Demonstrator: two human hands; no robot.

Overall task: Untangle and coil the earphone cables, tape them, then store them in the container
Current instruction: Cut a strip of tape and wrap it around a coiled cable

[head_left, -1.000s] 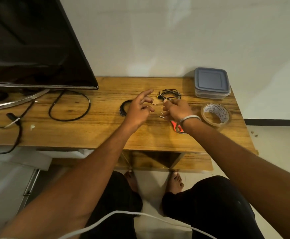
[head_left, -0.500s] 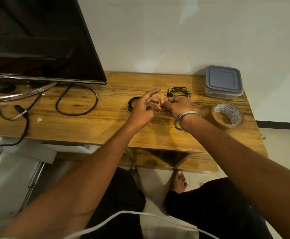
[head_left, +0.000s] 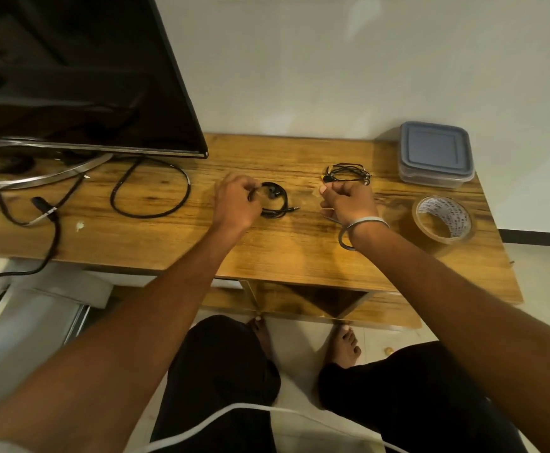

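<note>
Wooden table (head_left: 156, 237) against white wall (head_left: 332, 67). My left hand (head_left: 236, 204) pinches coiled earphone (head_left: 275, 201); right hand (head_left: 348, 201) clenched, contents unclear. Container (head_left: 435, 155), tape roll (head_left: 443, 219) right.

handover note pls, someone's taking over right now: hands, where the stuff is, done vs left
Left hand: fingers curled on the coiled earphone lying on the table, jack end pointing right.
Right hand: fingers curled, seems to pinch a small clear piece of tape; hard to confirm.
Second earphone: loose bundle just beyond the right hand, on the table.
Tape roll: right side, flat.
Container: far right corner, lid on.
Scissors: a handle loop shows under the right wrist.
Done: one cable coiled.
Left: tape that coil, coil and tape the second, open container, store both.
</note>
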